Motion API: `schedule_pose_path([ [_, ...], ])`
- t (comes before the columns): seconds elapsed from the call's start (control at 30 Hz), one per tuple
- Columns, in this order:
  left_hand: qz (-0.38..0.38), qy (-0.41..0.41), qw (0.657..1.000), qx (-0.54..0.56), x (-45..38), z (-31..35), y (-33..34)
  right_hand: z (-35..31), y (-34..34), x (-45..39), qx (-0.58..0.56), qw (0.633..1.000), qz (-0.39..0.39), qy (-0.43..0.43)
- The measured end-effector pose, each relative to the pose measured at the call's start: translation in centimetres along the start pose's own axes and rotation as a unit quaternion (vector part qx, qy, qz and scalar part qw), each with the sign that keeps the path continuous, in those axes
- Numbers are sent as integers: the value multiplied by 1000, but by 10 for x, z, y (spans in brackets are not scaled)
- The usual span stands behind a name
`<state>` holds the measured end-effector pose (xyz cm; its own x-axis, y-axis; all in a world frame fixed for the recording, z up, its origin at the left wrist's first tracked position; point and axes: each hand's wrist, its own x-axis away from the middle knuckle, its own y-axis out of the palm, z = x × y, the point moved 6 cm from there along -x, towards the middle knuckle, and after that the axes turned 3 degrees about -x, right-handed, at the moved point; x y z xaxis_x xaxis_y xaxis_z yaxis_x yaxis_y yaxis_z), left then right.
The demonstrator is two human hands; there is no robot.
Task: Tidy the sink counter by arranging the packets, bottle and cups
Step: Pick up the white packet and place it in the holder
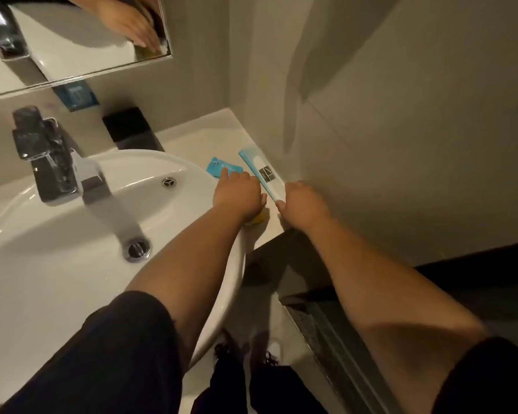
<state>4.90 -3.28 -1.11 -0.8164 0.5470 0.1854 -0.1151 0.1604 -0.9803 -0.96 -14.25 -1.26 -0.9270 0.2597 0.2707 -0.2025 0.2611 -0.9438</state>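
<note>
At the far left stands the chrome tap [54, 156], its spout over the white basin [57, 234]. Behind it on the wall hangs a small blue packet [76, 95] under the mirror [72, 34], and a black box [132, 128] sits on the counter [198, 141] at the back.

Right of the basin rim lies a small blue sachet [223, 166], flat on the counter. The left hand [237, 195] reaches over the rim and its straight fingertips rest on the sachet's near edge, pressing rather than pinching. Something yellow [259, 218] peeks out from beneath its palm; what it is I cannot tell.

Next comes the long packet [262, 173], pale blue and white, lying along the wall edge. Its long axis runs from the far corner back toward the person, so its near end points straight at the right hand [304, 206]. That hand is the nearer one: its fingers are curled and seem to nip the packet's near tip, though the contact itself is partly hidden. From there, I judge, a slide or lift along that axis would be the easy move.

The long packet carries a small dark square logo; the sachet has pale print. Neither can be read. No bottle or cups are in sight.
</note>
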Motion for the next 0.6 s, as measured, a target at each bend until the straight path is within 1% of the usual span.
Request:
schedule_pose_path([
  [0.03,-12,-1,1000,-8,-5,-1,0,-1,0,-4,1,1000,-4,7],
  [0.13,-6,0,1000,3,-24,-1,3,-2,2,-17,21,1000,1,18],
  [0.27,-37,-17,999,28,-41,-1,10,-7,7,-33,26,999,3,21],
  [0.33,-61,-25,998,21,-48,-2,14,-8,8,-39,26,999,13,17],
  [0.43,-89,-37,995,20,-55,0,18,-11,10,-45,33,999,8,13],
  [0.53,-102,-70,990,65,-60,1,20,-12,10,-49,34,999,-2,5],
  [0.6,-113,-108,979,133,-63,-1,24,-12,11,-51,32,999,-9,0],
])
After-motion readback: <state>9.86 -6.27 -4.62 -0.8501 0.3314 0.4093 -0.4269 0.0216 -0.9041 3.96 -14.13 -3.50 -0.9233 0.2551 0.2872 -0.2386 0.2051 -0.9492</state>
